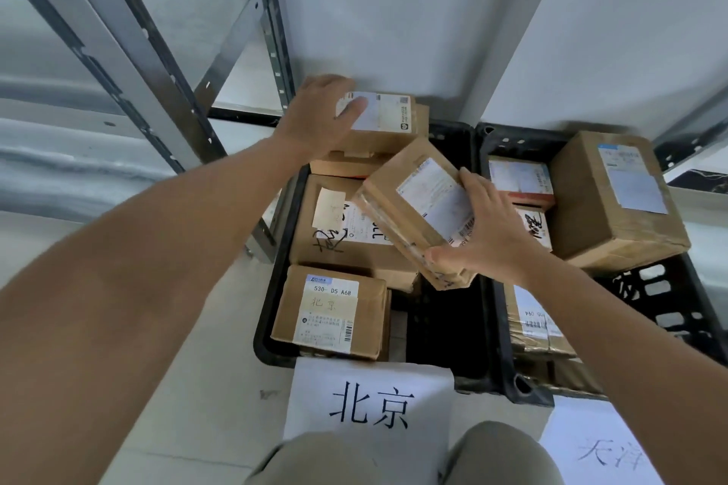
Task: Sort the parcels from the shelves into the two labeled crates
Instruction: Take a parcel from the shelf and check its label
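My left hand [319, 118] holds a small parcel [384, 126] with the thumb across its white label, at the far end of the left crate [275, 256]. My right hand [486, 232] grips a tilted parcel [413, 209] between thumb and fingers, above the same crate, where other boxes lie. The right crate [669, 311], touching the left one, also holds parcels, and each crate has a paper sign [370, 402] in front.

The right paper sign [606, 453] is cut off by the bottom edge, its handwriting blurred. The right arm hides most of a near parcel [532, 323] in the right crate [669, 307]. Small label print on the parcels is unreadable.
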`<action>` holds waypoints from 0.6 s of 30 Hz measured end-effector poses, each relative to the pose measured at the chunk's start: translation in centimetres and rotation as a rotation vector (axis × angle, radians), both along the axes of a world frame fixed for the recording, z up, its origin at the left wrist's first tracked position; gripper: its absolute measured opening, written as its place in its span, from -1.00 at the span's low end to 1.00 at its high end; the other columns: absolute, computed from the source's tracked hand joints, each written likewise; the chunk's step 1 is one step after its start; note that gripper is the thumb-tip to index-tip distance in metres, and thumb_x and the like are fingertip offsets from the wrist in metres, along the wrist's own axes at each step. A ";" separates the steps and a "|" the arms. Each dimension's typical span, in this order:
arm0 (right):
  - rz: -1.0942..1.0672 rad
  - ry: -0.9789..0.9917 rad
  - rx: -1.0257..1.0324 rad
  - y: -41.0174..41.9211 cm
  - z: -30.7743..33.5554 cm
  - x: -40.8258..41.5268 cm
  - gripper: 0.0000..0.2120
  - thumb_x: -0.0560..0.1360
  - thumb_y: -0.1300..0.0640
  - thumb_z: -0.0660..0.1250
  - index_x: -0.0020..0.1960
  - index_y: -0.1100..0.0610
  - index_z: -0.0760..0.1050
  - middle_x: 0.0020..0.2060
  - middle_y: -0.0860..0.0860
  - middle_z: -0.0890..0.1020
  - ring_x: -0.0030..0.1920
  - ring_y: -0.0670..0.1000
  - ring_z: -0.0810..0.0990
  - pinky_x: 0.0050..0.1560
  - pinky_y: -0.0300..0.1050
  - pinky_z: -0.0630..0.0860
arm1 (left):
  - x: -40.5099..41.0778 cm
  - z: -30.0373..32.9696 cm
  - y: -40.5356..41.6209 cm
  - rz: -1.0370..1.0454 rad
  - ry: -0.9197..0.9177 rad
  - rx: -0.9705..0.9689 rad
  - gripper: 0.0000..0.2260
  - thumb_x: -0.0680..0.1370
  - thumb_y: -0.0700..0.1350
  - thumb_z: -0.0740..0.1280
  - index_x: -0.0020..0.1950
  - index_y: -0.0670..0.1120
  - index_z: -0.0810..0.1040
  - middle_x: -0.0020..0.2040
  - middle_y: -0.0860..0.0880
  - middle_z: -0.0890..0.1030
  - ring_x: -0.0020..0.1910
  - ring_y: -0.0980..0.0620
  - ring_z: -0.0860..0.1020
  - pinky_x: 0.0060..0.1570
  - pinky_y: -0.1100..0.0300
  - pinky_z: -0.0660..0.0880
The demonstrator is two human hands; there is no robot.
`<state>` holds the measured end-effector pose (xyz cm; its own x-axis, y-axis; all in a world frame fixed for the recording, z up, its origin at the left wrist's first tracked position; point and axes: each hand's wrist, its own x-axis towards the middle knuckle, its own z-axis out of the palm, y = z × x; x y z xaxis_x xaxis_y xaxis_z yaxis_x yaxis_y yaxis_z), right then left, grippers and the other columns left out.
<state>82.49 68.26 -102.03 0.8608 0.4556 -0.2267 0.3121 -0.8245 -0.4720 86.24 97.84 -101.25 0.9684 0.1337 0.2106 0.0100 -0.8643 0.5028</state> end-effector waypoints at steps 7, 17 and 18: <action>0.299 -0.038 -0.060 6.0 -0.9 -0.6 0.11 0.28 -0.14 0.58 0.60 -0.04 -0.05 0.59 -0.08 0.03 0.60 -0.03 -0.12 0.56 0.30 -0.07 | -7.8 -1.4 -2.0 0.112 0.344 -0.185 -0.62 0.62 0.18 0.25 0.26 -0.04 0.57 0.08 0.00 0.65 0.04 -0.02 0.61 0.08 0.04 0.57; -0.270 0.338 0.397 6.4 -5.4 -1.7 -0.18 0.38 0.04 0.58 0.51 0.02 0.23 0.26 -0.09 0.55 0.27 0.00 0.52 0.22 -0.09 0.46 | -11.4 -3.2 -0.8 0.360 0.357 -0.454 -0.65 0.63 -0.09 0.33 0.42 -0.10 0.47 0.31 -0.09 0.59 0.27 -0.10 0.56 0.29 0.04 0.48; -0.282 0.340 0.413 6.6 -5.6 -1.9 -0.27 0.42 0.02 0.55 0.48 0.01 0.29 0.22 -0.13 0.56 0.24 -0.03 0.53 0.19 -0.12 0.46 | -11.2 -3.2 -0.9 0.361 0.336 -0.452 -0.65 0.65 -0.13 0.30 0.44 -0.10 0.46 0.33 -0.08 0.57 0.29 -0.09 0.54 0.25 0.13 0.45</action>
